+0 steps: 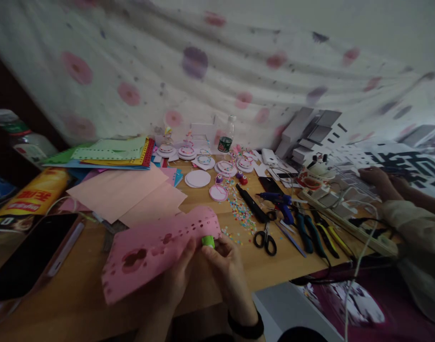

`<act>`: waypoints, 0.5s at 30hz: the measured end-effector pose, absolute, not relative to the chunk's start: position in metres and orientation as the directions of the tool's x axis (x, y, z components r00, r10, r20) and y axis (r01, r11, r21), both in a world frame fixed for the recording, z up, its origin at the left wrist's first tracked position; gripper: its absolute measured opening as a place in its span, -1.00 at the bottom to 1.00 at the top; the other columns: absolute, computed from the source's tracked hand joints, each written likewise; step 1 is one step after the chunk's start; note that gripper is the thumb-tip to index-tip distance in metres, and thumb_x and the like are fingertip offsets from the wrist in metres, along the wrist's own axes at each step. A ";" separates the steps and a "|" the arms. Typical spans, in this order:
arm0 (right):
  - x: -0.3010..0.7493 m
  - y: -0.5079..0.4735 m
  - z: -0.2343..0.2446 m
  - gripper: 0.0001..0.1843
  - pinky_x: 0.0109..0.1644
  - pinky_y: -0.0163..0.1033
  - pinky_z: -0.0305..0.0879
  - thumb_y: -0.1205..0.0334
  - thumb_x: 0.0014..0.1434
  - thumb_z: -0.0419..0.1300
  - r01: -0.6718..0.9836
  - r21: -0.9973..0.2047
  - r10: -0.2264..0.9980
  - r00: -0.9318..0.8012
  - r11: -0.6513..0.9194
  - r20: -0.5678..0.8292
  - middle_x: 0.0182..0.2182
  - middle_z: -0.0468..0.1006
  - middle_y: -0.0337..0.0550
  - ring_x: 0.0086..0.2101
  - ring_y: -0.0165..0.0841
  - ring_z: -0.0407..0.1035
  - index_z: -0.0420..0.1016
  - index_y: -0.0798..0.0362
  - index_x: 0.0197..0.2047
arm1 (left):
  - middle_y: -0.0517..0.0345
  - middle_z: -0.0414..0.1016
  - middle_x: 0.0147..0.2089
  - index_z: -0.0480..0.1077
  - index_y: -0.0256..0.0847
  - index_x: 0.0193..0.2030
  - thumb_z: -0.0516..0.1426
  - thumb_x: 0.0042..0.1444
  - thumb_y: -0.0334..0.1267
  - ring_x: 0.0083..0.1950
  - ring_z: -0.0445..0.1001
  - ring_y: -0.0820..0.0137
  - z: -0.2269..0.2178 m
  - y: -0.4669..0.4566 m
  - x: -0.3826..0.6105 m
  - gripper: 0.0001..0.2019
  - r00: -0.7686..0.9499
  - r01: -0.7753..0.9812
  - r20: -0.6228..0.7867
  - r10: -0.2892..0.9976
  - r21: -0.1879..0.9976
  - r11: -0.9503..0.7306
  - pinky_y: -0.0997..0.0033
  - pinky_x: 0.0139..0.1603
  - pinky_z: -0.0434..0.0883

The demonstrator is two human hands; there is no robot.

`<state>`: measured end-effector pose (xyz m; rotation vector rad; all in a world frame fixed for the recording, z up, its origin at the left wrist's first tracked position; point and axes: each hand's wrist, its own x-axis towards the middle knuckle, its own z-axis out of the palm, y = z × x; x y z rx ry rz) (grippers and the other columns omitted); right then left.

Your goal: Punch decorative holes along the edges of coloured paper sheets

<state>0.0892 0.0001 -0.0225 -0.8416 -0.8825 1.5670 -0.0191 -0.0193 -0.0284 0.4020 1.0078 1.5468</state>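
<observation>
As the head view showed, the pink sheet (156, 249) was held slanted over the tabletop (292, 261), long axis running lower-left to upper-right. The left hand (179, 275) had its fingers clamped on the sheet's right end. The right hand (226, 266), nearer, pinched a green punch (208, 241) at that same edge.

A big white cloth with pink and purple flower spots (203, 71) hangs behind the long brown wooden table (285, 266). The room is dim and shadowy.
</observation>
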 end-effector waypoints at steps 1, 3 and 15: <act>0.090 0.001 -0.023 -0.64 -0.17 -0.21 0.37 0.08 -0.18 0.55 -0.459 -0.878 0.984 -0.163 -0.134 -0.065 -0.33 0.63 -0.16 -0.32 -0.27 0.45 0.66 -0.03 -0.28 | -0.07 0.56 0.11 0.55 -0.18 -0.02 0.40 -0.10 0.08 0.34 0.34 -0.03 -0.029 -0.017 -0.020 -0.46 -0.247 -0.660 -0.296 0.923 0.748 0.064 -0.05 0.38 0.25; 0.092 0.001 -0.023 -0.63 -0.18 -0.22 0.38 0.09 -0.21 0.57 -0.454 -0.877 0.977 -0.201 -0.160 -0.074 -0.34 0.62 -0.17 -0.33 -0.28 0.45 0.64 -0.02 -0.31 | -0.05 0.58 0.09 0.54 -0.19 0.01 0.37 -0.05 0.12 0.30 0.39 0.00 -0.028 -0.014 -0.021 -0.45 -0.257 -0.703 -0.327 0.909 0.709 0.057 -0.03 0.34 0.30; 0.083 -0.002 -0.025 -0.65 -0.11 -0.21 0.41 0.13 -0.22 0.59 -0.528 -0.820 0.965 -0.239 -0.220 -0.105 -0.33 0.66 -0.20 -0.31 -0.30 0.51 0.65 -0.04 -0.33 | 0.03 0.63 -0.04 0.57 -0.22 -0.08 0.40 -0.04 0.05 0.17 0.50 0.12 -0.024 -0.020 -0.007 -0.53 -0.190 -0.760 -0.353 0.916 0.643 0.090 0.13 0.25 0.41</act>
